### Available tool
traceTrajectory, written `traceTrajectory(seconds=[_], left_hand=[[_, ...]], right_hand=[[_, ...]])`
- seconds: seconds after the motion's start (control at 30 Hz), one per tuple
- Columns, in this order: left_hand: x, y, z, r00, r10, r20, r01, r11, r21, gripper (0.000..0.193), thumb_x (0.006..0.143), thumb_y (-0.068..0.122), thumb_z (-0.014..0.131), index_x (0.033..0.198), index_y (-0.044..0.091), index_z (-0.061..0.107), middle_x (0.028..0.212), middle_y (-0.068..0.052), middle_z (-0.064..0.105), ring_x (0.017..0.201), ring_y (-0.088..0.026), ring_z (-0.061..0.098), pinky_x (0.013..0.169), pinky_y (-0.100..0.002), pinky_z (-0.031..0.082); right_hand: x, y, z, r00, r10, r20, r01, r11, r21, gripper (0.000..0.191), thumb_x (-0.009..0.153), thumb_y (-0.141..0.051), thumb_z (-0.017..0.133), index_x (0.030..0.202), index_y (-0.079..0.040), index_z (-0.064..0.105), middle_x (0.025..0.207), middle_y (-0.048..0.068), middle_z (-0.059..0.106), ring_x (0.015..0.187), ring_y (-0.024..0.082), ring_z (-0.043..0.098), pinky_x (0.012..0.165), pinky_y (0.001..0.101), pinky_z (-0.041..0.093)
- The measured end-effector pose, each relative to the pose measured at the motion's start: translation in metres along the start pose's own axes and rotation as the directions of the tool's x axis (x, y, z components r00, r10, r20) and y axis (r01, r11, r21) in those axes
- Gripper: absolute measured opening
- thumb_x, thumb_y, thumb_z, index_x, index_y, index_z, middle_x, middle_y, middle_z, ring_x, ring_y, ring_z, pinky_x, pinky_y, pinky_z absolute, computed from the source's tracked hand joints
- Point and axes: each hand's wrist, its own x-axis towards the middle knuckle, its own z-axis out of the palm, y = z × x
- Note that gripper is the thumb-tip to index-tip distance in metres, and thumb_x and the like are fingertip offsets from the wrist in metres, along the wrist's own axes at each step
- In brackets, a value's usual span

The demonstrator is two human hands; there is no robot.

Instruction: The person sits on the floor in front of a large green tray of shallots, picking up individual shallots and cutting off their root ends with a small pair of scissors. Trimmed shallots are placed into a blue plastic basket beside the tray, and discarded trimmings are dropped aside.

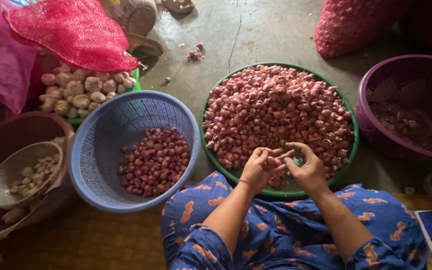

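My left hand (259,168) and my right hand (306,165) meet over the near rim of a green tub (354,145) heaped with unpeeled shallots (276,107). Both hands pinch one small shallot (276,159) between their fingertips. To the left stands a blue slotted basket (96,145) holding a smaller pile of darker, peeled shallots (155,161). My knees in blue patterned cloth (281,230) fill the bottom of the view.
A purple basket (376,90) with peel scraps sits at right. A green tray of garlic bulbs (81,92) lies under a red mesh sack (73,32). A brown basin (6,135) holds a small sieve of garlic cloves (31,175). Another red sack (351,22) rests at top right.
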Motion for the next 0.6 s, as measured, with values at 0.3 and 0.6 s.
traceTrajectory(seconds=[0.3,0.6], left_hand=[[-0.002,0.005,0.009,0.990,0.007,-0.144,0.013,0.991,0.133,0.033,0.091,0.001,0.066,0.121,0.002,0.052,0.109,-0.016,0.069,0.089,-0.024,0.071,0.077,-0.045,0.065],[-0.008,0.042,0.014,0.945,0.264,-0.191,-0.166,0.894,0.416,0.028,0.088,-0.007,0.055,0.116,-0.005,0.059,0.101,-0.015,0.064,0.088,-0.028,0.068,0.067,-0.051,0.064]], right_hand=[[-0.003,0.010,0.004,0.998,0.054,0.027,-0.056,0.994,0.091,0.044,0.088,-0.001,0.066,0.131,-0.005,0.061,0.107,0.007,0.071,0.083,0.012,0.071,0.068,0.0291,0.059],[0.010,0.040,-0.004,0.960,0.280,-0.029,-0.279,0.959,0.047,0.038,0.091,-0.006,0.065,0.129,-0.007,0.063,0.101,0.004,0.072,0.066,0.012,0.064,0.049,0.0289,0.048]])
